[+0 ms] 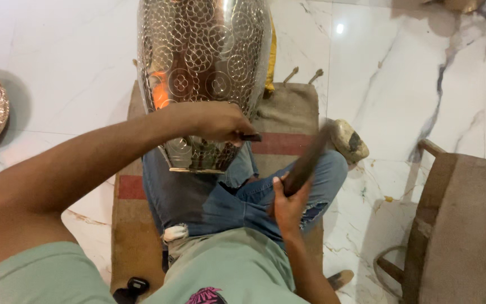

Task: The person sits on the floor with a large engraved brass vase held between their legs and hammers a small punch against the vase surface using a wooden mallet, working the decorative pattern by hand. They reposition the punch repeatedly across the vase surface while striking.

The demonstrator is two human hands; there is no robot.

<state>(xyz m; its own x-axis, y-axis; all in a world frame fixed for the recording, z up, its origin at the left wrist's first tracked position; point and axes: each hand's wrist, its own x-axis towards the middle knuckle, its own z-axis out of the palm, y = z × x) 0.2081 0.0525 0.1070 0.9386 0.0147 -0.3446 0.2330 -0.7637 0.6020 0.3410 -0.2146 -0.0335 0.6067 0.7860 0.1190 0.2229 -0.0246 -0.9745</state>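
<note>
The left hand [217,121] is closed around a small punch [250,137], holding it against the patterned metal vessel [203,62]. The right hand [288,205] grips a mallet [333,145] tightly, above the knee.

A shiny metal vessel [203,67] embossed with circle patterns lies tilted across the lap, a dark punch [248,137] against its side, a mallet [324,149] raised right of it.

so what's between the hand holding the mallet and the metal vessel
In the head view, the person's jeans-clad legs fill the stretch between the right hand and the vessel.
</note>
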